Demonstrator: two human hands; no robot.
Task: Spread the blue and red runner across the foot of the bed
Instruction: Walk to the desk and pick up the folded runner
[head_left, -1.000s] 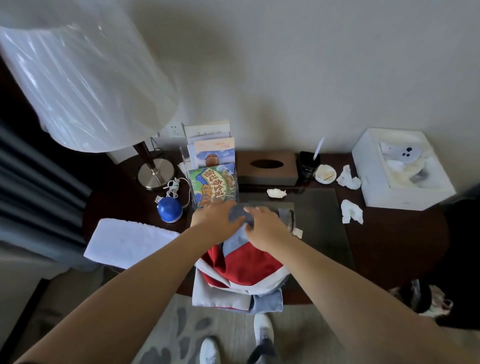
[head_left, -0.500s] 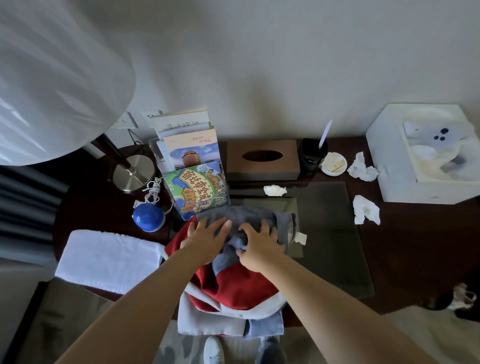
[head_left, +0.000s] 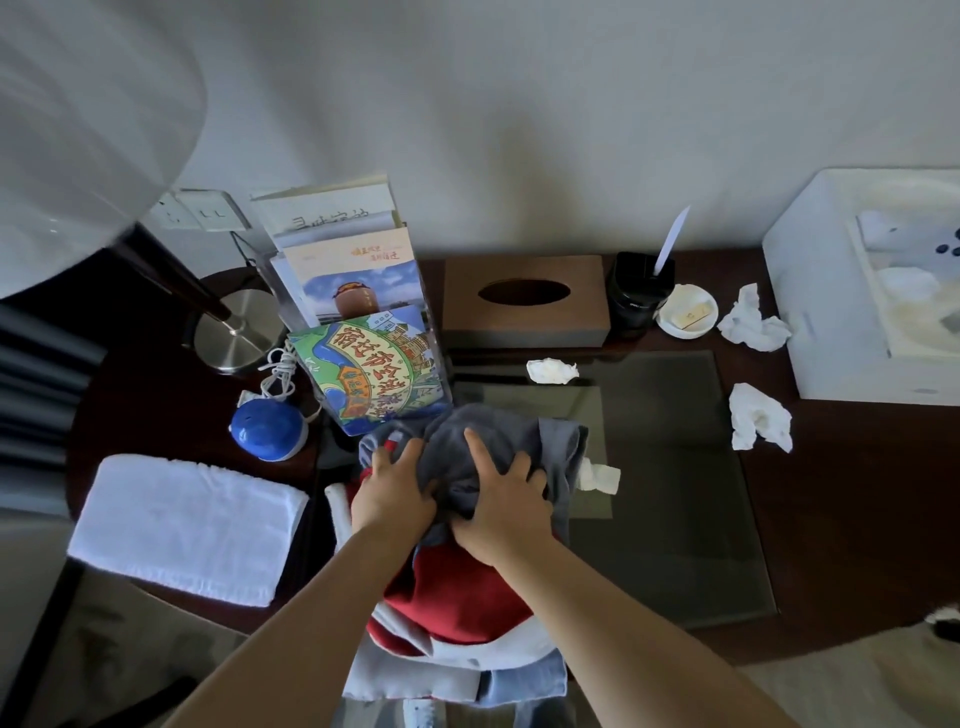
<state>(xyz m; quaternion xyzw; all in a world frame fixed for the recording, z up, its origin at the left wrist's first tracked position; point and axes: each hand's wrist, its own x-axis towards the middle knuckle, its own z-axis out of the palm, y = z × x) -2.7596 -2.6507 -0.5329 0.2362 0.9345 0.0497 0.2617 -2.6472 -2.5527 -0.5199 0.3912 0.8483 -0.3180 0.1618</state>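
The blue and red runner (head_left: 457, 597) lies bunched on the near edge of a dark wooden desk (head_left: 841, 519), its red, white and pale blue folds hanging over the front. The grey-blue top part is crumpled under both hands. My left hand (head_left: 392, 493) grips the left side of that bunch, fingers curled into the cloth. My right hand (head_left: 506, 509) grips the cloth just right of it, thumb pointing up. No bed is in view.
A folded white towel (head_left: 192, 525) lies at the left, beside a blue round gadget (head_left: 267, 428) and a lamp base (head_left: 236, 335). Behind the runner stand brochures (head_left: 371, 374), a tissue box (head_left: 524, 301), a black cup (head_left: 639, 291) and crumpled tissues (head_left: 758, 421). A white box (head_left: 831, 291) sits at the right.
Both hands slid from resting flat on the grey-blue cloth to closing around it, gathering it into a bunch. The camera moved closer to the desk.
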